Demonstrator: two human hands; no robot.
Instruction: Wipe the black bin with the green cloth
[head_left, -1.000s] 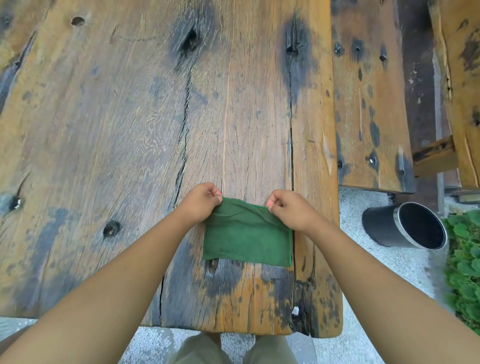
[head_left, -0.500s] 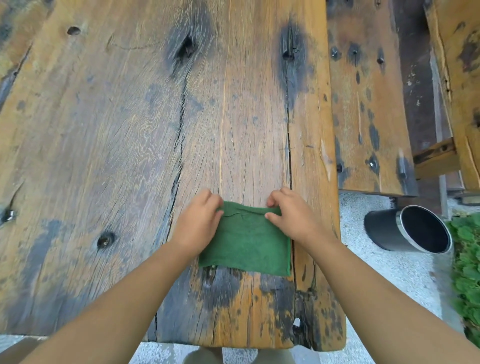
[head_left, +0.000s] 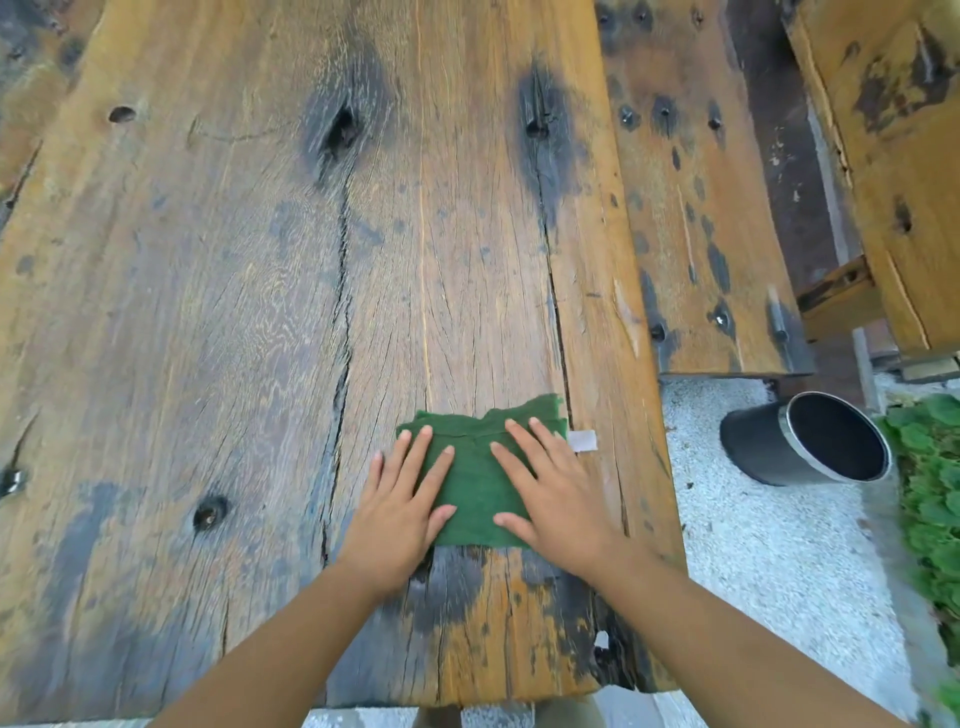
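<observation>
Both hands flat, fingers straight, pressing green cloth (head_left: 475, 480) on wooden table (head_left: 208, 312) (black bin (head_left: 802, 447) apart, on ground).

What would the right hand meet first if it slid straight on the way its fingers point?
The right hand lies flat on the green cloth; ahead is only the cloth's far edge, then bare table. The way looks free as far as shown.

Weathered, cracked wooden table (head_left: 260, 312), a bench (head_left: 696, 208) beside, pale gravel ground (head_left: 769, 545), green plants (head_left: 930, 467).
</observation>
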